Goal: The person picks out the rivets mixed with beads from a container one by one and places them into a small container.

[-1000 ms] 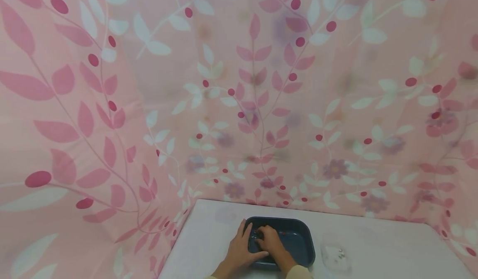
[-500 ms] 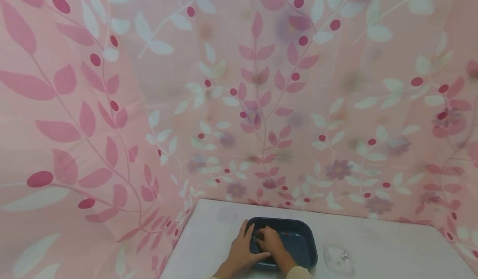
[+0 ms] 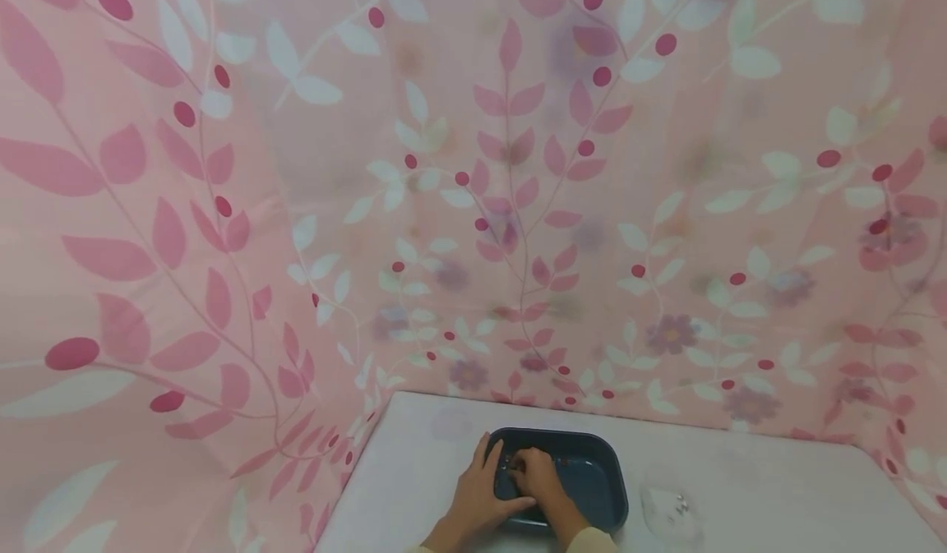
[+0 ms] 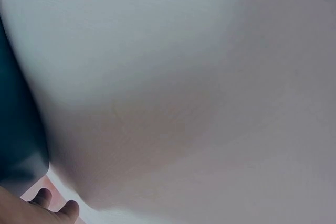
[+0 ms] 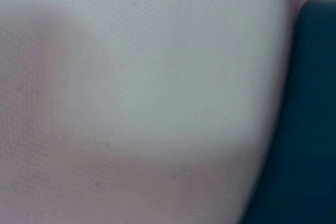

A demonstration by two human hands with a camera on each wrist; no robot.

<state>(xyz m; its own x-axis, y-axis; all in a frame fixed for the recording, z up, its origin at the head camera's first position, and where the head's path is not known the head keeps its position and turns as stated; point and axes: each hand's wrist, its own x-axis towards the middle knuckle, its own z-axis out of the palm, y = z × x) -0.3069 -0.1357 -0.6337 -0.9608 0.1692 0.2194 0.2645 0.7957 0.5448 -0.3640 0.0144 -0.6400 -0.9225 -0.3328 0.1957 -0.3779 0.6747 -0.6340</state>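
A dark blue rectangular tray [image 3: 602, 491] with raised walls sits on the white table. My left hand [image 3: 473, 494] lies at its left side, fingers fairly straight along the left wall and thumb stretched over the front part. Inside the tray, my right hand [image 3: 538, 481] has bent fingers at the left end, close to tiny shiny bits [image 3: 506, 464]. Whether those fingers pinch one is too small to tell. The left wrist view catches two fingertips [image 4: 68, 211] beside the tray's outer wall [image 4: 21, 119]. Only the tray wall [image 5: 310, 119] and tabletop appear in the right wrist view.
Right of the tray stands a small clear container [image 3: 658, 520] with several small silvery pieces in it. Tiny reddish specks [image 3: 565, 461] show on the tray floor. Pink leaf-patterned curtain [image 3: 444, 249] hangs behind and to the left of the white table [image 3: 777, 487].
My right fingers shift very slightly at the tray's left end. The left hand keeps its place on the tray, and the view drifts a little with the head.
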